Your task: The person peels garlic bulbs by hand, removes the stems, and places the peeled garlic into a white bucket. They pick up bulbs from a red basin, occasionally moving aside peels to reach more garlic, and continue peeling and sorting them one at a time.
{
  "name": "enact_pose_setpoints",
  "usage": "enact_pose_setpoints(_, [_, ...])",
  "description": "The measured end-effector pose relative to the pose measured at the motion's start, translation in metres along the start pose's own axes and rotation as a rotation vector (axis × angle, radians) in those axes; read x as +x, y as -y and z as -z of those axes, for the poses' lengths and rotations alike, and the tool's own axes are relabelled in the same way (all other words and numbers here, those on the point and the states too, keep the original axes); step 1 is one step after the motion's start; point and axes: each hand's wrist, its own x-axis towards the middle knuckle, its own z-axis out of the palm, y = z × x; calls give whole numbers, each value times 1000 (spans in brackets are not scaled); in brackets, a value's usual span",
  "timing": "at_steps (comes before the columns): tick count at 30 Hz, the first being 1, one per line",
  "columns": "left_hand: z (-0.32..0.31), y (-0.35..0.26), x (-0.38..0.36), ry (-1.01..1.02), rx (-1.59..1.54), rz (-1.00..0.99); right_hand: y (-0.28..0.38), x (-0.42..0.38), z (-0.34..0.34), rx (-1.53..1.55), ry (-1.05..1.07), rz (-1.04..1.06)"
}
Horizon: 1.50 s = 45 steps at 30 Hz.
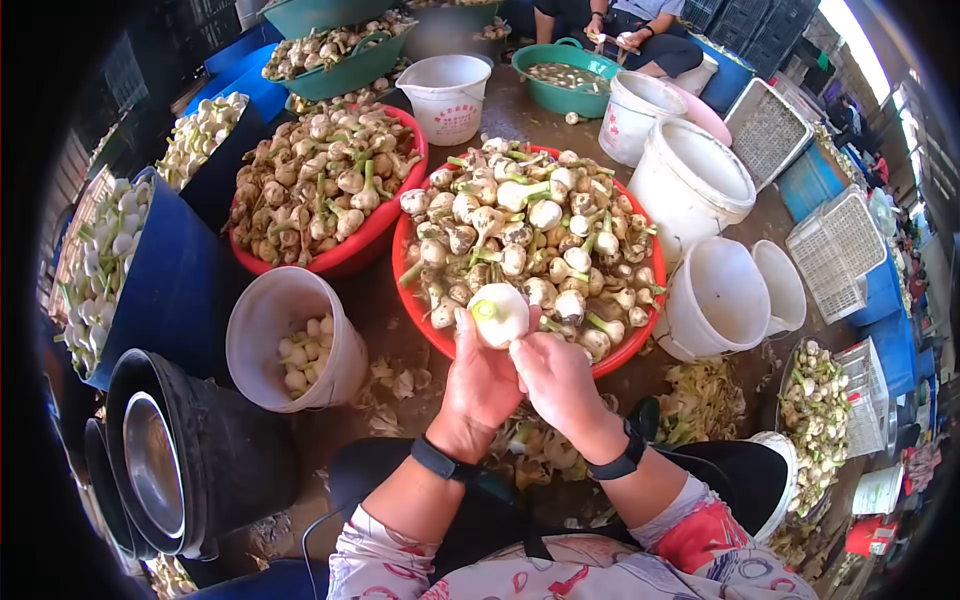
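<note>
A large, pale garlic bulb [508,320] with a green cut stem is held up in front of me. My left hand [474,385] has its fingers wrapped round the bulb from the left and below. At the lower right edge of the bulb, my right hand [566,382] is closed, its thumb pressed on the bulb and its other fingers mostly hidden behind. Just beyond both hands, a red basin [412,305] is heaped with soil-stained garlic bulbs [540,215], some with short green stems.
Left of the hands stands a white bucket [250,345] with peeled garlic bulbs; black buckets [235,450] are nearby. Another red basin [405,195] of garlic lies behind. White buckets [690,190] stand right. Peelings [700,405] litter the floor. A person [650,35] sits by a green basin [560,97].
</note>
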Motion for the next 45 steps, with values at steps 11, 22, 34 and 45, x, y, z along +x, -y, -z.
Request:
enact_pose_setpoints(11, [0, -3, 2, -181, 126, -128, -25, 1, -13, 198, -9, -159])
enact_pose_setpoints(22, [-2, 17, -1, -284, 365, 56, -19, 14, 39, -113, -73, 482])
enact_pose_setpoints(34, [28, 51, 10, -355, 742, 390, -215, 96, 67, -847, -372, 175])
enact_pose_setpoints(45, [42, 62, 57, -351, 719, 519, -187, 114, 113, 587, -419, -759])
